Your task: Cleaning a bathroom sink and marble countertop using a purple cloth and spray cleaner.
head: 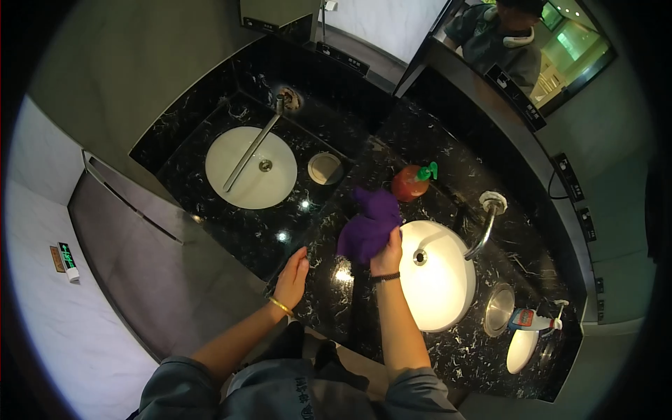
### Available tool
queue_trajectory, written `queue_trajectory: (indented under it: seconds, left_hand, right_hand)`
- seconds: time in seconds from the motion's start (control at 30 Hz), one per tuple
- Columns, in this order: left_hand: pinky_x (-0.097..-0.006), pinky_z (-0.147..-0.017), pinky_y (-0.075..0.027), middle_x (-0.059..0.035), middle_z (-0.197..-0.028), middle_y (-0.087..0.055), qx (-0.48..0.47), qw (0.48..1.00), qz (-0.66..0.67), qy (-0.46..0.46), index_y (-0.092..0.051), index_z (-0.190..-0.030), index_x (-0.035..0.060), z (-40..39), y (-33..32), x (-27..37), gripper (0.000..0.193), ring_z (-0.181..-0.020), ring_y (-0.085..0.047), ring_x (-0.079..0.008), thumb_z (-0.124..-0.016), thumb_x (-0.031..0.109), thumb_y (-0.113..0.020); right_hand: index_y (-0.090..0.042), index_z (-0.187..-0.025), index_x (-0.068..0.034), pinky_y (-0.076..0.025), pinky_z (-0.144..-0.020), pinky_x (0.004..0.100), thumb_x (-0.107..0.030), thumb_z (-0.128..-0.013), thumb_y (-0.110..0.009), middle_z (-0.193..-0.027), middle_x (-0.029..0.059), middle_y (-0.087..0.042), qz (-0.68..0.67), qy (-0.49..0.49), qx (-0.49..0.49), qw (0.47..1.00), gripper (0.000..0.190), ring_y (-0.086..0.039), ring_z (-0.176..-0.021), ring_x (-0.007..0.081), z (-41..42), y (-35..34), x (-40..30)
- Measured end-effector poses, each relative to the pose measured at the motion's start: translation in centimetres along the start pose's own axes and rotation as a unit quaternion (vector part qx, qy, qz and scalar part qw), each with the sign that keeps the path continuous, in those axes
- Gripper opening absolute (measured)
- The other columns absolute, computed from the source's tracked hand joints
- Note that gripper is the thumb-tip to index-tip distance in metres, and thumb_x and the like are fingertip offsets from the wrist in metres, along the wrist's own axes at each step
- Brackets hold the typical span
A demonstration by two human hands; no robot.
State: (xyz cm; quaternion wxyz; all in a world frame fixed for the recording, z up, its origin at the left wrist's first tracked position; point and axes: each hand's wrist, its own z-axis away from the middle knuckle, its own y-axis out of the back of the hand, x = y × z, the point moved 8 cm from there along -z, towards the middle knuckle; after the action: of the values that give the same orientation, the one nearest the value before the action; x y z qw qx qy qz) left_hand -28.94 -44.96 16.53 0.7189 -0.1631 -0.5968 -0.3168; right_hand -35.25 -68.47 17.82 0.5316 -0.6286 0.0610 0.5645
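My right hand (387, 256) grips a bunched purple cloth (370, 226) over the black marbled countertop (328, 294), beside the left rim of the near white basin (441, 283). The cloth hides part of the counter and some of my fingers. Just behind it stands an orange-red soap bottle (409, 184) with a green pump. My left hand (292, 281) is at the counter's front edge with nothing in it. Its thumb stands apart from the other fingers, and whether it touches the stone I cannot tell.
A curved metal faucet (485, 226) reaches over the near basin. The farther basin (252, 142) has a long straight spout (252, 152) across it. A round counter lid (325, 168), a metal-rimmed opening (499, 310), a spray bottle (533, 319) and a white dish (522, 350) are around them. A mirror (572, 68) reflects a person.
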Motion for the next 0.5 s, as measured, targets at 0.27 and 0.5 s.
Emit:
queue_trajectory:
  seconds: [0.27, 0.5]
  left_hand:
    - [-0.0356, -0.101, -0.038, -0.01, -0.137, -0.046, -0.121, 0.834, 0.477, 0.25, -0.034, -0.141, 0.0104, -1.9, -6.3, 3.9, 0.056, -0.124, -0.046, -0.0199, -0.096, 0.044, -0.044]
    - [-0.0352, -0.102, -0.039, -0.0174, -0.132, -0.049, -0.09, 0.995, 0.033, 0.023, -0.04, -0.139, 0.0135, -2.1, -3.3, 2.3, 0.054, -0.12, -0.05, -0.0299, -0.087, 0.004, -0.054]
  right_hand:
    - [-0.044, -0.133, -0.005, -0.031, -0.108, 0.0493, -0.029, -0.095, -0.038, -0.135, 0.0135, -0.047, -0.343, -0.047, -0.143, 0.927, 0.045, -0.043, -0.126, 0.0312, 6.3, -1.0, -2.6]
    - [-0.047, -0.126, -0.008, -0.046, -0.089, 0.0498, -0.041, -0.092, -0.055, -0.117, 0.0089, -0.055, -0.031, -0.269, 0.072, 0.96, 0.049, -0.052, -0.115, 0.024, 10.1, 6.4, 2.0]
